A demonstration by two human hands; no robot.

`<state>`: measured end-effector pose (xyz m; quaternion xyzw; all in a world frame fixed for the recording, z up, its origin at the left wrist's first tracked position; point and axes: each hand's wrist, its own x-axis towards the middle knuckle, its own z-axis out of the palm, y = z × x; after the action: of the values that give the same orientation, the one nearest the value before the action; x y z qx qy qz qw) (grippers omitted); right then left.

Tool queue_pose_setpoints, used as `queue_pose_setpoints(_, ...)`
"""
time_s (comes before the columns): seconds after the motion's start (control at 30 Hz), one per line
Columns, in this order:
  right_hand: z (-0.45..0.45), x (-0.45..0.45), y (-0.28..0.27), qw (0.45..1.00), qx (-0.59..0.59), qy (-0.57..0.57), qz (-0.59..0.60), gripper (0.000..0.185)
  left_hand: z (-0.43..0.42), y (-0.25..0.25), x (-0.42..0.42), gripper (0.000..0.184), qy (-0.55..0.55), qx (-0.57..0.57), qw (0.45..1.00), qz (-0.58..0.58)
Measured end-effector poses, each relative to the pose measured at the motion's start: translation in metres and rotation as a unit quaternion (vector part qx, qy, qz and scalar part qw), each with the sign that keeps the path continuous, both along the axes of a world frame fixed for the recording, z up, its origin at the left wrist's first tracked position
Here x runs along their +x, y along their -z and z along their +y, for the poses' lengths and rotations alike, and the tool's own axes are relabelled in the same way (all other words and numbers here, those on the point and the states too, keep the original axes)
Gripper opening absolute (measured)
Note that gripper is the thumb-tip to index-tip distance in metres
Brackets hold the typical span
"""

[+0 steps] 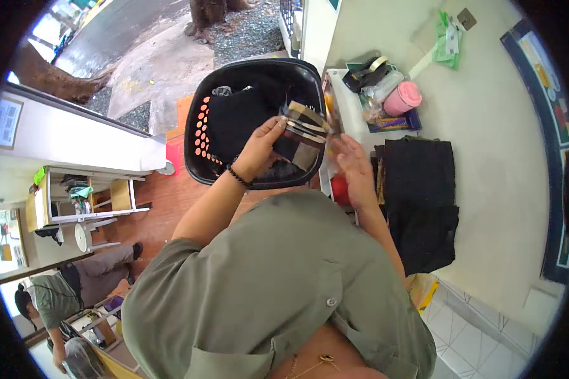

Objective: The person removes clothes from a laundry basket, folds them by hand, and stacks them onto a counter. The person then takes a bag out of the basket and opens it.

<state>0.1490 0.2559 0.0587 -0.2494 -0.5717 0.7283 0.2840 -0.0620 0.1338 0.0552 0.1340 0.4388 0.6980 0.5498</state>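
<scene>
My left hand [263, 146], with a dark beaded bracelet at the wrist, is closed on a bundle of flat beige and dark pieces [306, 129]. I cannot make out their exact kind. The bundle is over the right side of a black plastic basin [195, 136]. Inside the basin lies black cloth [237, 123], beside a strip with orange-pink dots [201, 129]. My right hand [355, 165] is just outside the basin's right rim, fingers apart and slightly blurred, holding nothing visible.
Folded black clothes [420, 183] are stacked to my right. A white drawer unit [348, 120] carries a pink tumbler [403, 98], a tape roll and a purple packet [395, 122]. Far left, another person [57, 297] bends by a shelf, near a white stool [83, 237].
</scene>
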Motion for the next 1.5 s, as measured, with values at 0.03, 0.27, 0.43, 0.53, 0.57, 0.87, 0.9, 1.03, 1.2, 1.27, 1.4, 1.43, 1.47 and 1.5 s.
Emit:
queue_pose_setpoints(0.03,-0.003,-0.007,-0.009,0.995,-0.092,-0.036,-0.013,0.045,-0.001,-0.005,0.005,0.036,0.003,-0.014,1.0,-0.001)
queue_pose_setpoints(0.27,-0.006,-0.017,0.023,0.995,-0.063,-0.056,-0.05,0.05,-0.017,0.026,0.04,0.058,-0.073,-0.11,0.918,0.375)
queue_pose_setpoints(0.43,-0.009,-0.013,0.046,0.971,-0.184,-0.149,-0.017,0.04,-0.026,-0.009,0.071,0.049,-0.214,-0.205,0.784,0.546)
queue_pose_setpoints(0.53,-0.016,-0.011,0.039,0.879,-0.398,-0.262,0.001,0.05,-0.041,-0.026,0.087,0.047,-0.227,-0.156,0.642,0.715)
queue_pose_setpoints(0.57,-0.017,-0.008,0.037,0.844,-0.45,-0.291,0.013,0.051,-0.048,-0.02,0.099,0.047,-0.214,-0.186,0.664,0.691)
queue_pose_setpoints(0.87,-0.058,0.004,0.062,0.851,-0.414,-0.322,0.033,0.05,-0.118,-0.031,0.158,0.033,0.062,0.095,0.781,0.614)
queue_pose_setpoints(0.9,-0.068,0.003,0.031,0.812,-0.483,-0.324,-0.036,0.046,-0.129,-0.029,0.165,0.033,0.031,0.128,0.763,0.633)
queue_pose_setpoints(1.03,-0.089,0.009,0.072,0.867,-0.408,-0.28,-0.058,0.037,-0.187,-0.015,0.183,0.031,-0.048,0.057,0.714,0.696)
queue_pose_setpoints(1.2,-0.127,0.028,0.042,0.889,-0.401,-0.217,-0.052,0.041,-0.262,0.015,0.222,0.036,-0.075,-0.139,0.792,0.589)
queue_pose_setpoints(1.27,-0.134,0.038,0.028,0.91,-0.362,-0.196,-0.041,0.043,-0.292,0.035,0.226,0.037,-0.026,-0.209,0.81,0.548)
queue_pose_setpoints(1.4,-0.123,0.089,-0.007,0.969,-0.245,-0.031,-0.004,0.042,-0.336,0.086,0.238,0.039,0.071,-0.273,0.802,0.526)
queue_pose_setpoints(1.43,-0.095,0.103,0.01,0.98,-0.196,-0.028,0.03,0.042,-0.342,0.085,0.238,0.04,0.123,-0.29,0.805,0.503)
queue_pose_setpoints(1.47,-0.083,0.117,-0.001,0.98,-0.191,0.03,0.048,0.042,-0.351,0.112,0.24,0.04,0.122,-0.261,0.831,0.476)
queue_pose_setpoints(1.5,-0.085,0.13,-0.036,0.967,-0.229,0.09,0.069,0.04,-0.357,0.141,0.247,0.041,0.128,-0.236,0.857,0.44)
